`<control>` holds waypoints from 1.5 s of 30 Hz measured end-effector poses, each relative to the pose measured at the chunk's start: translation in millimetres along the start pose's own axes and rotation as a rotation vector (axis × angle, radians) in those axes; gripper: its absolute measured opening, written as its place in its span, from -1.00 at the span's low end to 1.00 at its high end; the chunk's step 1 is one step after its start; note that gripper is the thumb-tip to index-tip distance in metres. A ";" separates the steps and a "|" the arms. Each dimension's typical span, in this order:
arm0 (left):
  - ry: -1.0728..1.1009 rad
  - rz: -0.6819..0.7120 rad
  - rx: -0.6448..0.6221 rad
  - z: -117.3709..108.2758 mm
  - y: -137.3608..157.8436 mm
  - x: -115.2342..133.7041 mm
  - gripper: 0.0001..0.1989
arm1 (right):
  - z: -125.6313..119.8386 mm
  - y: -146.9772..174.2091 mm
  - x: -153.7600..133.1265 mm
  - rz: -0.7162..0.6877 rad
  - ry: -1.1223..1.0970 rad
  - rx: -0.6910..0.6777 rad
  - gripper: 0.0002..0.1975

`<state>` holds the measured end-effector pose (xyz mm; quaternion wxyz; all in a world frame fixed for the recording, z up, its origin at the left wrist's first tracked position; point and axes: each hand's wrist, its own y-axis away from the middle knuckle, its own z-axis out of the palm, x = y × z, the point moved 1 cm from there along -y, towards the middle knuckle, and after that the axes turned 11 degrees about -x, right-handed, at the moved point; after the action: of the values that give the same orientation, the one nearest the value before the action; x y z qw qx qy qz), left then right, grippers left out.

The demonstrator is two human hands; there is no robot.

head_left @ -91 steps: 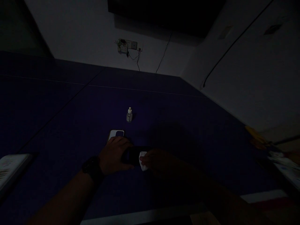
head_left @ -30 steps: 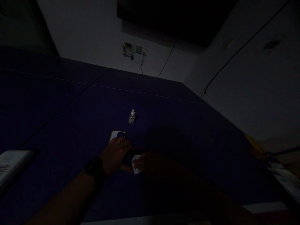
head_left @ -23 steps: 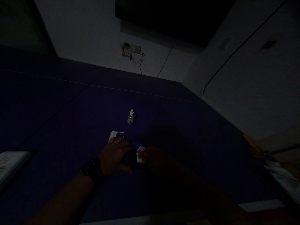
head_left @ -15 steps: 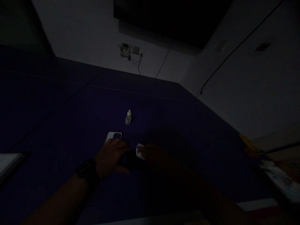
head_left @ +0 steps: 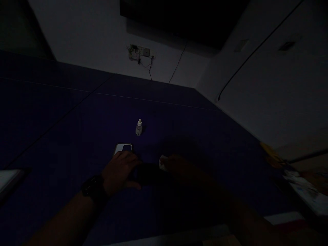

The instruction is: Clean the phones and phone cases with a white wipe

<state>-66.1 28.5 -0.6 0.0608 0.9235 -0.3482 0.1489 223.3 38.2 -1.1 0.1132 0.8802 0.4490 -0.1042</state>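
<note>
The scene is very dim. My left hand (head_left: 121, 171), with a black watch (head_left: 93, 186) on its wrist, grips the left end of a dark flat object (head_left: 150, 174) between thumb and fingers; its kind cannot be made out. A pinched white tissue (head_left: 162, 163) is in my right hand (head_left: 175, 164), over the object's right end. Just beyond my left fingers lies a pale phone case (head_left: 119, 147) with a dark rounded cutout, its near part hidden by the hand. Farther off, a small clear bottle (head_left: 138, 130) with a white dropper top stands upright.
All this rests on a dark blue surface (head_left: 77, 136). A white-topped item (head_left: 10, 179) sits at the left edge, and cluttered cloths (head_left: 299, 181) at the right. Behind are a wall with sockets and cables (head_left: 142, 53), and a large black screen (head_left: 174, 20).
My right hand has slid to the right with the tissue, away from my left hand. My left hand stays at the dark object's left end. The view has shifted slightly.
</note>
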 end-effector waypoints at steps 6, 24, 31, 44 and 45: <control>-0.007 0.001 -0.024 -1.6 -0.6 1.1 -0.25 | 15.0 7.2 -26.0 -0.283 0.048 -0.050 -0.65; -0.001 -0.020 -0.033 1.0 -0.6 -2.4 -0.28 | 10.7 19.1 3.8 -0.095 0.077 0.035 -0.60; -0.023 -0.033 -0.044 0.4 -0.3 -2.1 -0.26 | 7.1 34.6 -15.4 -0.277 0.033 0.029 -0.61; -0.067 -0.049 -0.031 -1.0 1.2 -0.3 -0.27 | 26.2 42.0 -18.4 -0.034 0.089 0.122 -0.47; -0.069 -0.046 -0.027 -1.0 1.3 -0.4 -0.28 | 28.0 48.4 -24.0 -0.055 0.091 0.116 -0.44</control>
<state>-67.5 28.0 0.2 0.0646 0.9349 -0.3308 0.1111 246.6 -16.0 -15.9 0.0387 0.8765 0.4707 -0.0928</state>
